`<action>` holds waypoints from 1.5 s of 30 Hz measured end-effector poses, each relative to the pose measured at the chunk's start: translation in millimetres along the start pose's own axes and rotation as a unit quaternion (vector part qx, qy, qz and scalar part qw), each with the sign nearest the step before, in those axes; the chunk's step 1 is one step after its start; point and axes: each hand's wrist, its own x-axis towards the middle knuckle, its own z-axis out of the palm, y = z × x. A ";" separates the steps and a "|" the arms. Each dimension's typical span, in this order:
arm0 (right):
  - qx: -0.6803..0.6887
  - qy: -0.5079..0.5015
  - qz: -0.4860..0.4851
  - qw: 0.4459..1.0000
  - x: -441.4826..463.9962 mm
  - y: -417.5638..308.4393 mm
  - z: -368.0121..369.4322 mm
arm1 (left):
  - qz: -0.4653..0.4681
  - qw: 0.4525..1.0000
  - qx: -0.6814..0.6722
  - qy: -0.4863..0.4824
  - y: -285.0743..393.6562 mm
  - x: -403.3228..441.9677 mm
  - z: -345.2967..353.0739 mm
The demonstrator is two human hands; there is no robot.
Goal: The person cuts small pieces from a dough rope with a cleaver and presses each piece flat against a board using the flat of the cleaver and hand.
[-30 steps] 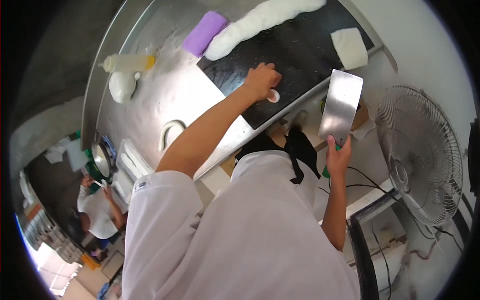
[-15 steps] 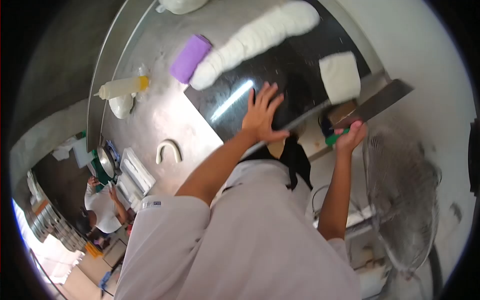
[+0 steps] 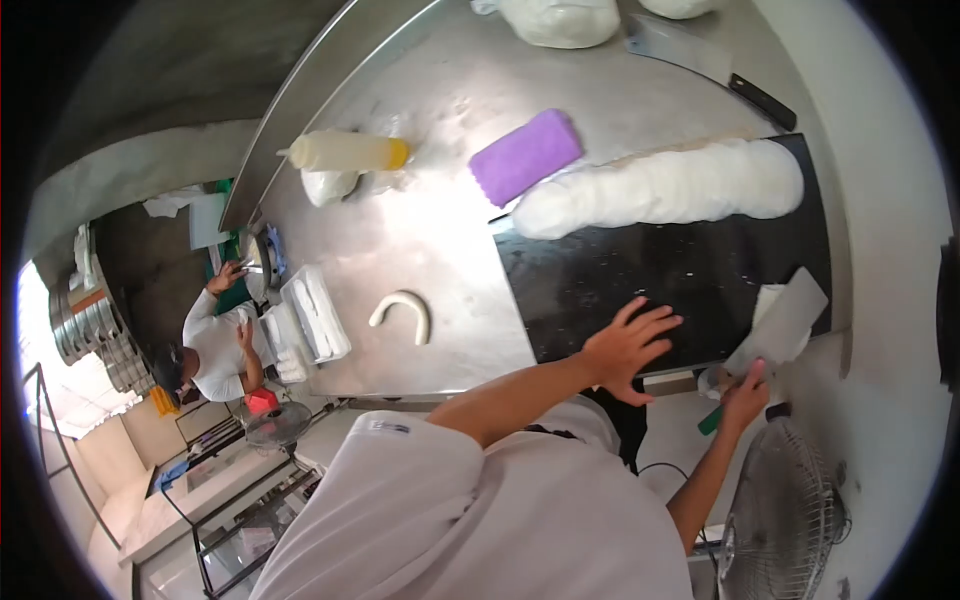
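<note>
My left hand is spread open with nothing in it, over the front edge of the black board. At the board's right front corner, my right hand grips a cleaver by its green handle. The broad cleaver blade overlaps a flat white piece, mostly hidden beneath it; whether they touch I cannot tell. Along the board's far side lies a long white roll with ridges like overlapping dough rounds. A folded purple cloth sits by the roll's left end.
On the steel table are a curved white strip, a squeeze bottle and white bags. A black-handled cleaver lies at the back right. A fan stands near my right arm. Another person works at left.
The view has turned and shifted, showing more of the table. The cleaver's blade, held out to the right of the flat white piece before, now overlaps it. My left hand stays spread.
</note>
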 end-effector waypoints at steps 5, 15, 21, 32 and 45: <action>0.163 -0.024 0.077 0.983 -58.1 -48.7 -11.4 | 0.068 0.996 -0.019 0.052 -1.8 -0.5 3.6; 0.246 0.040 0.219 0.943 -305.7 36.3 -23.8 | 0.089 0.989 0.042 0.111 -1.1 -3.2 4.2; 0.123 -0.026 0.068 0.990 -314.5 25.6 -15.9 | -0.017 0.961 -0.203 0.186 -19.7 30.5 -0.4; -0.106 -0.248 -0.165 0.949 -218.8 -57.3 10.4 | 0.017 0.965 0.252 -0.067 -9.5 -47.2 -5.7; -0.062 -0.154 -0.189 0.968 -205.5 -64.6 35.4 | 0.160 0.945 0.274 -0.083 -23.9 37.1 -11.4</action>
